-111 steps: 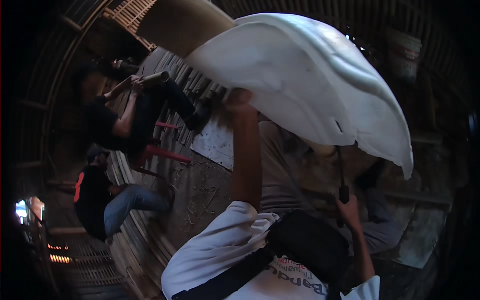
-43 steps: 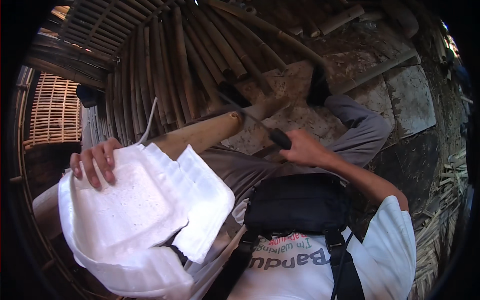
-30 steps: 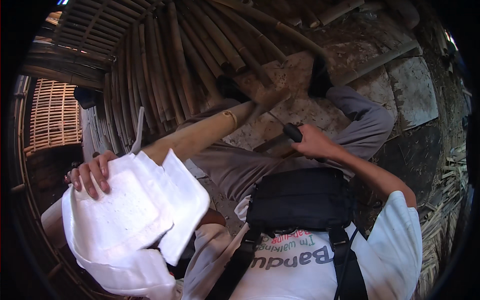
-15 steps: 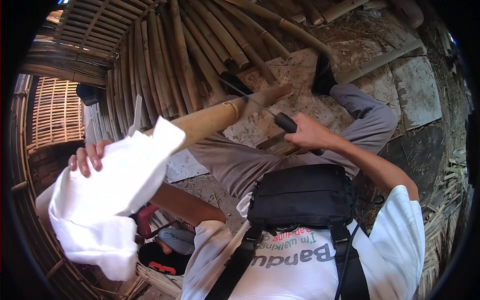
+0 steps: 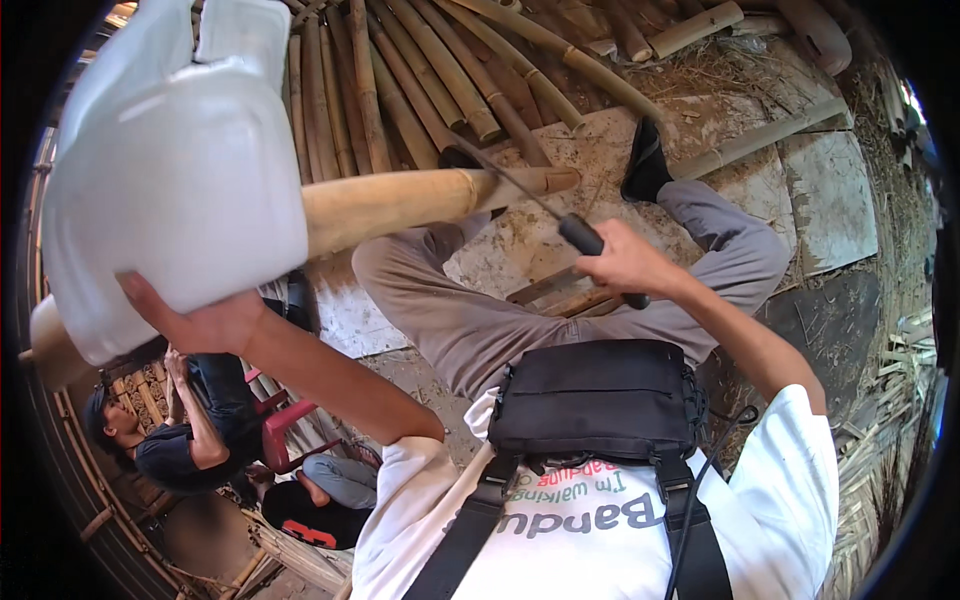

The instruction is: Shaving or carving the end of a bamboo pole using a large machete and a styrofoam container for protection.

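A thick bamboo pole [image 5: 385, 208] lies across from the left, its far end tapering over the floor by my feet. White sheet material [image 5: 190, 170] wraps its left part, with flaps standing up at the top. My left hand [image 5: 205, 315] presses round the wrapped part from the near side; its fingers are mostly hidden behind the sheet. My right hand [image 5: 625, 262] grips the black handle of a long, thin-bladed knife [image 5: 580, 235]. The blade slants up and left across the pole near its far end; whether it touches the bamboo I cannot tell.
Many bamboo poles [image 5: 440, 70] lie side by side beyond my feet. Another length of bamboo [image 5: 760, 140] rests on pale floor boards [image 5: 825, 200] at right. Two other people [image 5: 195, 430] sit at lower left beside a red chair [image 5: 285, 430]. A black pouch [image 5: 600, 400] hangs on my chest.
The wrapped end of the pole has swung up and turned, with the sheet rising. My left hand has shifted to the pole's near side. The knife has moved slightly and looks less blurred.
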Demonstrator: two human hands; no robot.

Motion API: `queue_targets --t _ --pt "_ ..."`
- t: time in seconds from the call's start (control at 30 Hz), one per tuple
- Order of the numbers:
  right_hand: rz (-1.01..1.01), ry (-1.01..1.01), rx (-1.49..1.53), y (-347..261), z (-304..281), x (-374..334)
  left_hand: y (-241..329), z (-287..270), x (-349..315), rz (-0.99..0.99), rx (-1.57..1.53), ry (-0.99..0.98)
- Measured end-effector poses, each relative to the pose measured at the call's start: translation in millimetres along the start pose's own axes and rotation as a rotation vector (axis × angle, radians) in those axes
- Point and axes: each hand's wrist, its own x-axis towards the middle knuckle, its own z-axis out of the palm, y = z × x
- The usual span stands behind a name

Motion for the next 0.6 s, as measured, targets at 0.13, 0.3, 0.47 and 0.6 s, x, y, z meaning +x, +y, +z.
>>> queue_targets --t 0.13,0.3,0.47,0.6 --pt "-0.326 -0.004 -0.045 -27 27 -26 -13 24 15 0.045 0.078 -0.011" --pt "-0.359 0.208 -0.164 28 19 23 -28 70 19 0.087 0.092 0.131" --pt "-0.297 0.187 -0.077 -27 35 1 -31 98 17 0.027 0.277 0.446" --pt "-0.58 0.155 -0.067 -22 37 1 -42 55 45 0.028 -0.008 -0.044"
